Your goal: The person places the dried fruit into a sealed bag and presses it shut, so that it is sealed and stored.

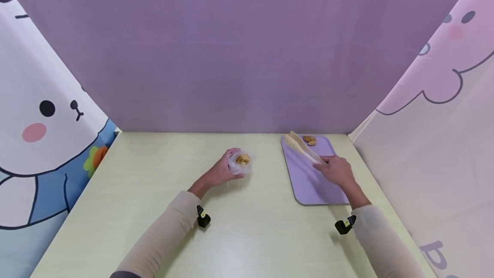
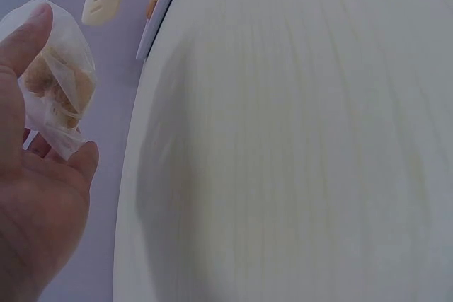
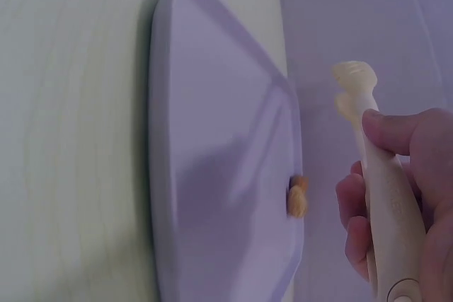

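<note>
My left hand (image 1: pixel 224 169) holds a clear plastic bag (image 2: pixel 60 76) with its mouth spread, and several brown nut-like pieces (image 1: pixel 243 159) lie inside it. In my right hand (image 1: pixel 335 170) is a pair of cream tongs (image 3: pixel 388 196), gripped with the thumb on one arm and the fingers round the other. The tong tips point away and to the left, above the far left corner of a purple tray (image 1: pixel 305 183). A few brown nuts (image 1: pixel 310 140) rest at the tray's far end, to the right of the tips. Nothing shows between the tong tips.
The pale wooden table (image 1: pixel 154 209) runs back to a purple wall (image 1: pixel 231 55). Printed cartoon cloth hangs at the left side (image 1: pixel 58 140) and the right side (image 1: pixel 436 140). A black wrist camera (image 1: pixel 203 217) sits by each cuff.
</note>
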A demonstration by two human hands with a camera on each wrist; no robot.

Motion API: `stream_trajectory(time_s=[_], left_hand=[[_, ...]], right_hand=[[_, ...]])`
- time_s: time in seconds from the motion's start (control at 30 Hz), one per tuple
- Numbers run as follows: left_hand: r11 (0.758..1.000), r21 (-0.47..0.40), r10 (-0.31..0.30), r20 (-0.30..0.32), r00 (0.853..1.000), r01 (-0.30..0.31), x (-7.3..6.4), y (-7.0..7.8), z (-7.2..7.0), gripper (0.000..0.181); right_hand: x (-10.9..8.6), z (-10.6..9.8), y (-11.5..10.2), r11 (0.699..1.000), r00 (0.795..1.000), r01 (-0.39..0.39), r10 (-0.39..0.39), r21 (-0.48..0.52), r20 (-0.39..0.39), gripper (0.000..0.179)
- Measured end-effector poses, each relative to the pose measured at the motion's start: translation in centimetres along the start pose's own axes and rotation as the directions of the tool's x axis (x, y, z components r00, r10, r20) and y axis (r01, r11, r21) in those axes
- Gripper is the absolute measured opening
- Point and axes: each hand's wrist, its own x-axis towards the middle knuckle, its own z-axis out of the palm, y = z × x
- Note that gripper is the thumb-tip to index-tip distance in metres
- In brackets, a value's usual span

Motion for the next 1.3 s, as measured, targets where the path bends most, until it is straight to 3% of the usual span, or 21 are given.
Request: stream_trajectory(time_s=[0.47, 0.77, 1.3], left_hand=[[1.0, 0.018, -0.007, -0.003, 1.0, 0.007, -0.1, 0.1, -0.1, 0.093], [1.0, -0.001, 0.0, 0.001, 1.0, 0.0, 0.0, -0.1, -0.1, 0.095], [1.0, -0.017, -0.016, 0.004, 1.0, 0.016, -0.1, 0.0, -0.2, 0.095]], right_hand=[[0.5, 0.2, 3.1, 0.984, 0.984, -0.178, 0.179, -0.029, 0.015, 0.061], [0.7, 0.2, 4.5, 0.971, 0.973, -0.229, 0.231, -0.064, 0.019, 0.066], [0.5, 0.6, 5.1, 0.957, 0.958, -0.28, 0.283, -0.072, 0.041, 0.068]])
